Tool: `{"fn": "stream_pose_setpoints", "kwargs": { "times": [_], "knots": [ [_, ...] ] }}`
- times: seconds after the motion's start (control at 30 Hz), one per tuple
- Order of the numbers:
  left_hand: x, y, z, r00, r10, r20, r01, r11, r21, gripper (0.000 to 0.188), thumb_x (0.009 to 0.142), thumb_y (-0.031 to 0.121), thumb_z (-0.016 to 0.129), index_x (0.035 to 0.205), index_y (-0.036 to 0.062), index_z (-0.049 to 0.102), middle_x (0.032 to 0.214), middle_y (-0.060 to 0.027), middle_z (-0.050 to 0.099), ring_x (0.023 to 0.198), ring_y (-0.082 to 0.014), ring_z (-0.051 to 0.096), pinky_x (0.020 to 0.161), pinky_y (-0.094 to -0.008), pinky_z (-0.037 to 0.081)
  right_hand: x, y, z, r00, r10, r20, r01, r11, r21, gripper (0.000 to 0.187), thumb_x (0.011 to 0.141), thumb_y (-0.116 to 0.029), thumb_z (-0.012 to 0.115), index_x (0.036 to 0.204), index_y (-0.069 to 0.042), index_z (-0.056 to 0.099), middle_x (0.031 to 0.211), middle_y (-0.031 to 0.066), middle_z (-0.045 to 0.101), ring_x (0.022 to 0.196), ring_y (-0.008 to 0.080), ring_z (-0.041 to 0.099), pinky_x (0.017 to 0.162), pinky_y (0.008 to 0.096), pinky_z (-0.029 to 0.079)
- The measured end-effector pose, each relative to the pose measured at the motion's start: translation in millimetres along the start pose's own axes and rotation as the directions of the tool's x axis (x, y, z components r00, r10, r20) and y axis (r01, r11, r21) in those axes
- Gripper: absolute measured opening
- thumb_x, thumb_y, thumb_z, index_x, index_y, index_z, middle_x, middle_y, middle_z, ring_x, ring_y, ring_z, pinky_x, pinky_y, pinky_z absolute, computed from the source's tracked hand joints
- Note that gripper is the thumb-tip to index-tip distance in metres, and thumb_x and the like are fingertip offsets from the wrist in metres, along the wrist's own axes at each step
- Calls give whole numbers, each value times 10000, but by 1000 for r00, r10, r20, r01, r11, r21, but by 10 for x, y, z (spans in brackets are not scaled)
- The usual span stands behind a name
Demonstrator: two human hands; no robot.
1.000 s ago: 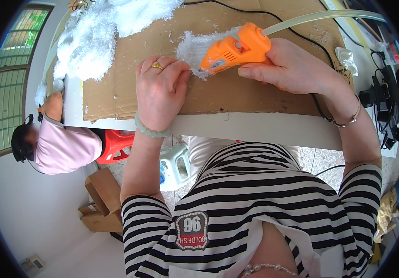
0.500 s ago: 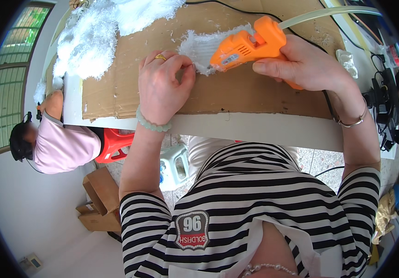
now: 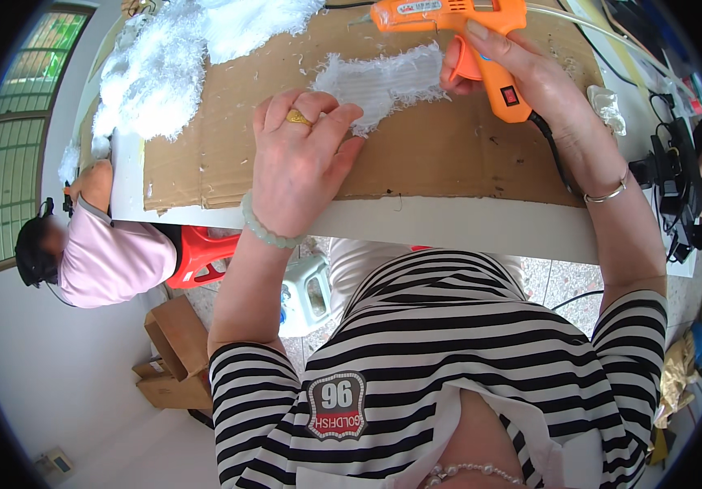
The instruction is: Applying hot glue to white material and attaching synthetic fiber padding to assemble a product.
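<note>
An orange glue gun is held in my right hand, its nozzle pointing left above the far part of the cardboard. My right fingers wrap its handle at the orange trigger. A strip of white fringed fabric lies on the brown cardboard, its left end beside the fingers of my left hand. Those fingers are curled, with the index finger and thumb close to the strip's lower left edge. Whatever they may pinch is hidden.
A heap of fluffy white fringed material covers the cardboard's far left. A crumpled clear piece lies at the right, near black cables and adapters. Another person sits at the left by a red stool.
My right hand has lifted the glue gun up and away from the strip, uncovering its right part. My left hand has turned slightly, with its thumb and index finger less tightly together.
</note>
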State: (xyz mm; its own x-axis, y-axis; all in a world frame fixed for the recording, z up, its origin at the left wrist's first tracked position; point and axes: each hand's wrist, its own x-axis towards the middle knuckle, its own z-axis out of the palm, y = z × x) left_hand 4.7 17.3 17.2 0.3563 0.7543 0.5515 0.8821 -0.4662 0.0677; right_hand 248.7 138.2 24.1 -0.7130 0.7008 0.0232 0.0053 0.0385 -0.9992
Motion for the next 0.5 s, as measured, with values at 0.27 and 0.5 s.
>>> {"fn": "stream_pose_setpoints", "kwargs": {
  "times": [0.27, 0.5],
  "knots": [
    [70, -24, 99, 996, 87, -3, -87, 996, 37, 150, 681, 30, 678, 816, 84, 643, 891, -37, 589, 929, -256, 539, 848, -401, 391, 110, 162, 165, 986, -28, -163, 35, 999, 37, 466, 976, -409, 430, 1042, 11, 622, 954, 68, 661, 975, 136, 588, 883, 271, 439],
    [205, -170, 203, 990, -139, -5, 138, 985, -99, 83, 701, 65, 689, 748, 75, 621, 832, -36, 617, 884, -288, 557, 821, -395, 401, 110, 231, 152, 988, -66, -137, 51, 993, -106, 451, 929, -435, 541, 1060, -9, 616, 882, -7, 597, 769, 79, 495, 726, 235, 413]
  ]
}}
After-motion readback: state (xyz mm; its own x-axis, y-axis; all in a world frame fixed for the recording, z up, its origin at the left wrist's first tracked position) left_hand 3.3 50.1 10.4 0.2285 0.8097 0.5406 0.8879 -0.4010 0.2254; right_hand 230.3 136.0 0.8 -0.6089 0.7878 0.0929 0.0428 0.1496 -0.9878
